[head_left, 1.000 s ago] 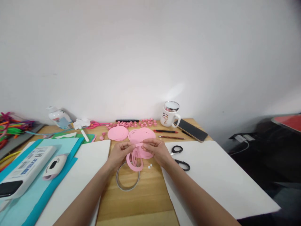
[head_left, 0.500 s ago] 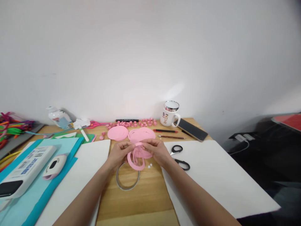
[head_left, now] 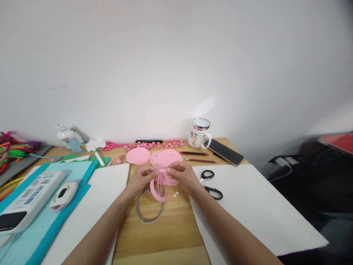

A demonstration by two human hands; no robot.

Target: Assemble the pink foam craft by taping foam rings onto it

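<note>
Between my fingertips a pink paper strip (head_left: 157, 194) hangs down in a curled loop. My left hand (head_left: 141, 179) pinches it from the left, and my right hand (head_left: 184, 176) pinches it close by on the right. Behind the hands lie pink paper cut-outs (head_left: 166, 157) and a stack of pink paper circles (head_left: 138, 156). Below my left hand a roll of tape (head_left: 149, 221) rests flat on the wooden table, partly behind the strip. Two tiny white squares (head_left: 175, 195) sit near my right hand.
Black-handled scissors (head_left: 215, 192) lie right of my right hand on white paper (head_left: 248, 209). A white mug (head_left: 196, 138), a phone (head_left: 226, 151) and a pencil (head_left: 202, 160) are behind. Small pink paper pieces (head_left: 168, 144) line the wall. At left stand a bottle (head_left: 70, 138) and blue sheets (head_left: 74, 198).
The hanging loop of the pink paper strip has turned and narrowed, its lower end slightly lower. Both hands stay nearly in place, still pinching it.
</note>
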